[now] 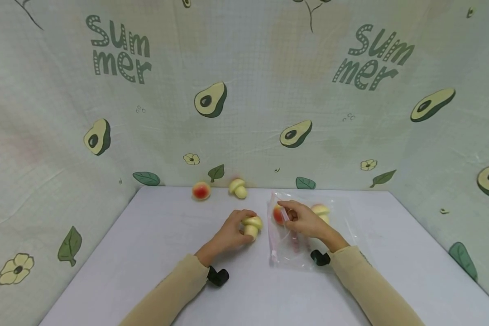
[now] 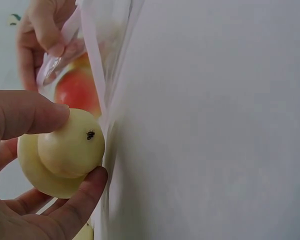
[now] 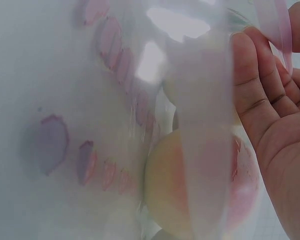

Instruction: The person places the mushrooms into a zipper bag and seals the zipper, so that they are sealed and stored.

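Observation:
My left hand [image 1: 230,231] grips a pale yellow toy mushroom [image 1: 251,225] between thumb and fingers. In the left wrist view the mushroom's [image 2: 72,145] stem end faces the camera, close to the bag's edge. My right hand [image 1: 306,221] pinches the pink-edged opening of a clear plastic zip bag [image 1: 283,260], lifting one side of it. Inside the bag lie a red-and-yellow toy peach [image 1: 278,215] and another toy mushroom [image 1: 321,210], partly covered by the right hand. Through the film in the right wrist view the peach [image 3: 165,182] shows large, beside pink printed marks.
At the back of the white table [image 1: 167,235] stand another toy peach [image 1: 201,191] and another toy mushroom [image 1: 238,188], left of the bag. A cloth [image 1: 252,81] printed with avocados and leaves hangs behind and along both sides.

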Motion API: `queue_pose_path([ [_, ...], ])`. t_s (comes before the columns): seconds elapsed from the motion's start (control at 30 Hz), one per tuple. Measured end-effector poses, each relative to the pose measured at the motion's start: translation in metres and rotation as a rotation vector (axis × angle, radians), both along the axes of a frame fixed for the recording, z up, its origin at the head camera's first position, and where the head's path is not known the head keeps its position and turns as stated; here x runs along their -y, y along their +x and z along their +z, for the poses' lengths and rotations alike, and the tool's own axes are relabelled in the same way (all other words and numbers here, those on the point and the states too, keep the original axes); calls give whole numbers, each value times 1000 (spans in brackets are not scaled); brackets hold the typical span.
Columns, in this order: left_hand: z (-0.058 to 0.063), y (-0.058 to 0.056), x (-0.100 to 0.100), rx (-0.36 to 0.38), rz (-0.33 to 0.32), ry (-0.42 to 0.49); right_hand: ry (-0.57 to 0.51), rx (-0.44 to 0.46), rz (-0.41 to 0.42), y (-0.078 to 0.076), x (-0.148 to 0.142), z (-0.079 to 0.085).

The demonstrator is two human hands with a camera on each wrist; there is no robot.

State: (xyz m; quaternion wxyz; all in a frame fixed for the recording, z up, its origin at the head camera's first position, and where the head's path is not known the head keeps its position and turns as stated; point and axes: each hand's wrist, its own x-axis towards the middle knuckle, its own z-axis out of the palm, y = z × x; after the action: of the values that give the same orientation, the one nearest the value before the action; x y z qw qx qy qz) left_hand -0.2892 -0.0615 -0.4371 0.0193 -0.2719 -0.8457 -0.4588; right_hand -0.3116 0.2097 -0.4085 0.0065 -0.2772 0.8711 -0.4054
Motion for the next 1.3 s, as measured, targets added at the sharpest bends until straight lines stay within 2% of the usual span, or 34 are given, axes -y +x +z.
queue_pose_path([
  [0.27, 2, 2, -17, 21, -16, -31, 6, -42, 16, -1, 0, 1],
  [0.43, 2, 5, -25, 35, -29, -24, 9, -32, 19, -1, -1, 1],
  [0.6, 2, 7, -32, 14, -32, -61, 10, -20, 14, 0, -1, 1],
  [0.73, 5, 8, -36, 17, -30, -71, 8, -20, 16, 1, -2, 1],
  [0.93, 5, 7, -39, 82, -38, -30, 17, -31, 13, 0, -2, 1],
  [1.3, 5, 11, -43, 57, -64, -45, 11, -26, 9, 1, -1, 1],
])
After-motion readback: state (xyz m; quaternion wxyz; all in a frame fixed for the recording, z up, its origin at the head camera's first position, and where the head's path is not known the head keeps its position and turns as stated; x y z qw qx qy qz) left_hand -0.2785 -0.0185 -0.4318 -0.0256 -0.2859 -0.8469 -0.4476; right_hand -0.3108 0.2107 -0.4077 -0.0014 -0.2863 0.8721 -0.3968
